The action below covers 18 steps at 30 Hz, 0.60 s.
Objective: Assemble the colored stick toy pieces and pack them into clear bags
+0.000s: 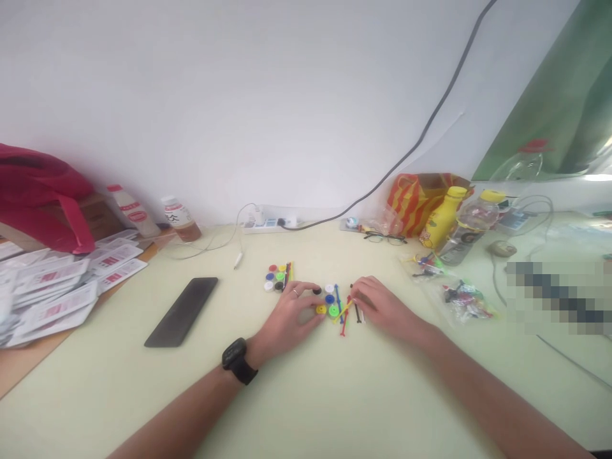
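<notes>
The left hand (pixel 289 319) curves open, with the black disc (pixel 317 291) and yellow disc (pixel 320 310) right by its fingertips. The right hand (pixel 382 307) bunches its fingers at the yellow stick's (pixel 343 310) upper end; whether they grip it, I can't tell.

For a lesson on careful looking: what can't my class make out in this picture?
All in the head view:
Right hand: its fingers hide whether it grips a stick.
Upright row of sticks: near ends hidden behind the left hand.
Bagged small parts: too small and blurred to count.
Dark item: masked by pixelation.
Red bag: cut off by the left edge.
</notes>
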Each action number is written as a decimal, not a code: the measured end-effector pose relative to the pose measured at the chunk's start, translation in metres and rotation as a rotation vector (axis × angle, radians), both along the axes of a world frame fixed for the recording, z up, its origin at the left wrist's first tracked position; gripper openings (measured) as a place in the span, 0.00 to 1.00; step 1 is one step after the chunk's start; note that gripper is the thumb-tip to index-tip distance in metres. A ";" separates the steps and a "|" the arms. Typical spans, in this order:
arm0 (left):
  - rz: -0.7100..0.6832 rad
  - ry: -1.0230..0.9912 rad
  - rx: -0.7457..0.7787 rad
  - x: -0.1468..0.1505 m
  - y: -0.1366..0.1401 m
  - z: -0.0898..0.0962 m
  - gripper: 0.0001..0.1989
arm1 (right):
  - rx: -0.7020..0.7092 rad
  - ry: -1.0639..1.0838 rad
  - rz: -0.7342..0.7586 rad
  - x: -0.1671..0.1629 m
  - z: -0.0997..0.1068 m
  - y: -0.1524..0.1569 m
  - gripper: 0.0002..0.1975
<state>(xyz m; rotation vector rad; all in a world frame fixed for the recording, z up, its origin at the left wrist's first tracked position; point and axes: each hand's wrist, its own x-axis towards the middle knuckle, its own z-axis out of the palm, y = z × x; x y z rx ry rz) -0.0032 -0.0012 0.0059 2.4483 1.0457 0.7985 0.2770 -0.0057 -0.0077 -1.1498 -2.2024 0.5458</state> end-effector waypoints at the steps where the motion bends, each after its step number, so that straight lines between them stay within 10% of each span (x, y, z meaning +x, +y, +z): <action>1: 0.007 -0.018 -0.004 0.000 0.000 0.000 0.08 | -0.003 -0.011 0.011 0.000 0.001 0.000 0.06; 18: 0.019 -0.453 -0.352 0.005 0.002 -0.005 0.13 | -0.060 -0.011 0.021 0.002 0.014 -0.009 0.09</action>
